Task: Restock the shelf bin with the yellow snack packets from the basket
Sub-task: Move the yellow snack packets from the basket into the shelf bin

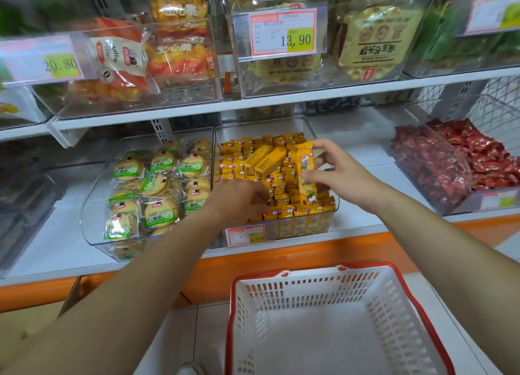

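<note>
The right hand point(334, 172) pinches a yellow snack packet point(306, 165) above the heaped shelf bin point(247, 129), twelve o'clock of the empty-looking basket point(309, 293), while the left hand point(239, 201) rests among packets point(284, 197), grip unclear, and a careless release could send it sliding off.

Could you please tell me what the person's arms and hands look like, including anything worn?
The left hand and right hand are ungloved. The left forearm and right forearm are bare, with no sleeves in view. I see no watch, rings or bracelets.
</note>
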